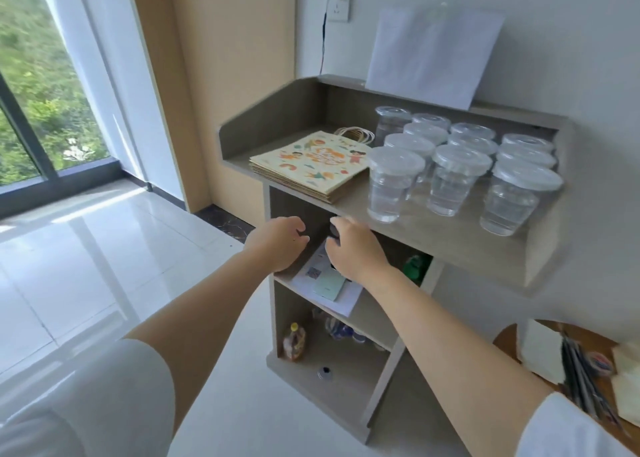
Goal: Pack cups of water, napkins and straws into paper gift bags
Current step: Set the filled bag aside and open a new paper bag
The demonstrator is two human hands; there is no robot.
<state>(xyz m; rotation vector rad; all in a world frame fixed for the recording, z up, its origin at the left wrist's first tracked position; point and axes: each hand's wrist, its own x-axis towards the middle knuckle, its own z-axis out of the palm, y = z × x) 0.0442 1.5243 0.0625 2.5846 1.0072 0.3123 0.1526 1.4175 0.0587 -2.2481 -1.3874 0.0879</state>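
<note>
Below the counter (433, 238)'s near edge hover both hands: left hand (278, 243) loosely curled, empty; right hand (356, 250) curled, its hold unclear. Flat paper gift bags (311, 166) lie just beyond and above, nearest the left hand; cups of water (450, 176) stand farther right.

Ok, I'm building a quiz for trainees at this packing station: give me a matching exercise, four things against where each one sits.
Things:
1. stack of gift bags
2. lidded water cups
3. yellow-capped bottle
4. white sheet

Places:
A. bottom shelf
B. left part of the top surface
C. on the back ledge, leaning against the wall
D. right part of the top surface

Pairs: 1-B, 2-D, 3-A, 4-C
</note>
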